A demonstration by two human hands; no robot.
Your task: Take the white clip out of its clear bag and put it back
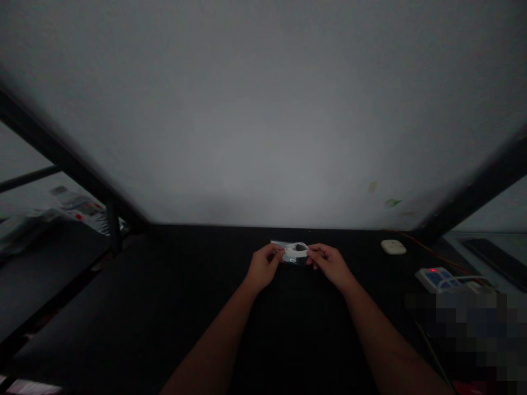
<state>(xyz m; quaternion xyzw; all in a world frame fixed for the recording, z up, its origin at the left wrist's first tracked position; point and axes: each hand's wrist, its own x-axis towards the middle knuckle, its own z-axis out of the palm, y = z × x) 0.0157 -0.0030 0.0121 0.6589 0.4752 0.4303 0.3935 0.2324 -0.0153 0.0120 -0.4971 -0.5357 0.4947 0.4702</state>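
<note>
Both hands meet over the dark table at the middle of the view. A white loop [297,253], perhaps a coiled cable or a strip, lies between them with a dark gap inside it. Shiny clear plastic packet [293,261] shows around and under the loop; whether the loop is inside it I cannot tell. My left hand [263,267] pinches the left end with thumb and fingers. On the other side, my right hand [330,264] pinches the right end of the white loop, its fingers curled.
A black tabletop [181,296] runs back to a grey wall [247,137]. At the right are a small white case [393,247], a power strip [438,278] with a red light, and cables. Dark frame bars [82,175] flank the table. Printed plastic packets [84,208] lie at the left.
</note>
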